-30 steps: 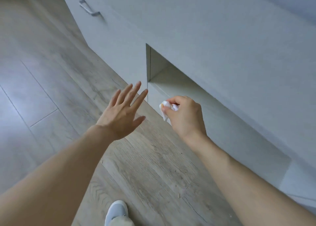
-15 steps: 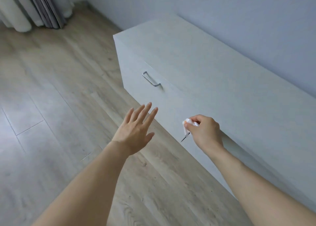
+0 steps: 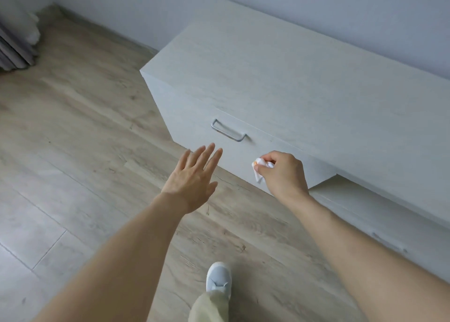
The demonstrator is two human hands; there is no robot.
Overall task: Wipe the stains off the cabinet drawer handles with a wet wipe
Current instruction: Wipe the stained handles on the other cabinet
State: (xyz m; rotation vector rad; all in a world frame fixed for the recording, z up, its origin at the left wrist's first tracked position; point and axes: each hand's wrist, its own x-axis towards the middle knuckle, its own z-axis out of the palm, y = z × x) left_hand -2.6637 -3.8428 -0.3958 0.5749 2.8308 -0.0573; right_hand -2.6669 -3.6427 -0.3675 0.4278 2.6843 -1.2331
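Observation:
A low pale-grey cabinet [image 3: 280, 83] stands against the wall. Its left drawer front carries a silver bar handle [image 3: 228, 130]. My right hand [image 3: 280, 173] is shut on a crumpled white wet wipe [image 3: 260, 169] with an orange smear, a little below and to the right of that handle, apart from it. My left hand [image 3: 194, 178] is open with fingers spread, hovering over the floor just below the handle, touching nothing. A second handle [image 3: 387, 242] shows faintly on a lower drawer at the right.
Wood-plank floor [image 3: 85, 139] spreads out to the left. An open shelf recess [image 3: 341, 187] sits right of the drawer. Grey curtains [image 3: 14, 51] hang at the far left corner. My white shoe [image 3: 218, 276] steps forward at the bottom.
The view has shifted left along the cabinet, so the left drawer handle now lies close to both hands. The wipe stays held in my right hand; my left hand stays open.

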